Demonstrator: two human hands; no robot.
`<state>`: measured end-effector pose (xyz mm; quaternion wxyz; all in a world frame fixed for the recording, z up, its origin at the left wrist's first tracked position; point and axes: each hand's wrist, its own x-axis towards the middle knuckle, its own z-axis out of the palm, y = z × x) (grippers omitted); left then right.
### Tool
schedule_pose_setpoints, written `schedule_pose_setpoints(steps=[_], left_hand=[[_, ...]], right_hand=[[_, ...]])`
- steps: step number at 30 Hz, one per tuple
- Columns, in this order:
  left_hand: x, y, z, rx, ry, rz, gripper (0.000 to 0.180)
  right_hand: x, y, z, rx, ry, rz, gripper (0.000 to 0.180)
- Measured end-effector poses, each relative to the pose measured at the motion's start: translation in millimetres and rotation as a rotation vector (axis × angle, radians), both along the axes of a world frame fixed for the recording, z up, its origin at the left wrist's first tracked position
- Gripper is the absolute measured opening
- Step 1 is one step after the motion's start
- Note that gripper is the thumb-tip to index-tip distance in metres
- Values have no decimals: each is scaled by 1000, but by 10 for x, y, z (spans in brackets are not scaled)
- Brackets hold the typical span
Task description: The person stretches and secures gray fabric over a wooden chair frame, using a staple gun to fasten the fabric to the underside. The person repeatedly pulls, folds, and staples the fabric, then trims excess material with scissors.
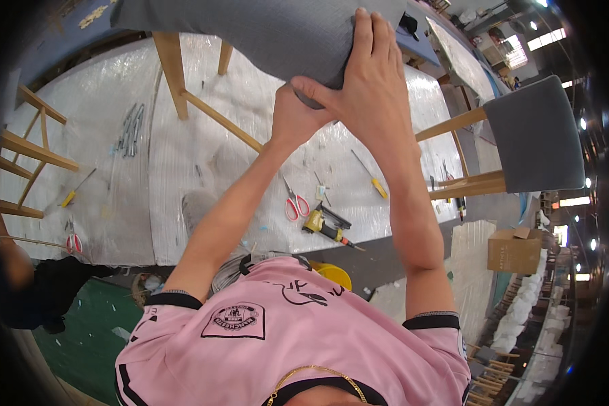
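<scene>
While both forearms reach up over the work surface, the person in the pink shirt has both hands at the rounded corner of a grey padded chair. That chair is above the far part of the surface, its grey cover uppermost, with a pale wooden leg and a slanting rail showing below the padding.

The right hand lies along the cover with its fingers straight and close together, pointing away from the body; its thumb is spread wide, reaching across the corner toward the left hand. The right palm rests against the fabric rather than closing round it. The left hand is at the near edge, just beside the right thumb; its fingers are hidden from me, so I can't tell how far they are bent or whether they grip.

Nearer the body, on the clear plastic wrapping, lie red-handled scissors, a yellow and black staple gun just beside them, and a yellow-handled screwdriver near the right forearm. A bundle of metal rods lies well to the left. Another grey chair is off to the person's right, near a cardboard box.
</scene>
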<state>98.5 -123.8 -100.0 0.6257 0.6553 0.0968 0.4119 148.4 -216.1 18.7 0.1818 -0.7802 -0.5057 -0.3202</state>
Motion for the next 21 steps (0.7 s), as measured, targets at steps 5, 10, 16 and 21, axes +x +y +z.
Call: schedule_pose_setpoints(steps=[5,10,16,21], left_hand=[[124,68,-127,-19,-5,-23,43],[86,17,-49,-126,-62,-64,42],[211,39,-423,387,-25,190,40],[309,199,-860,586,145,10,38]], right_hand=[[-110,284,222,-151,-118,-126,103],[-85,542,133,-197,-212,-228,108],[-166,909,93,-184,-301,-334,102],[-178,1741,-48,-141,-338,-386,92]])
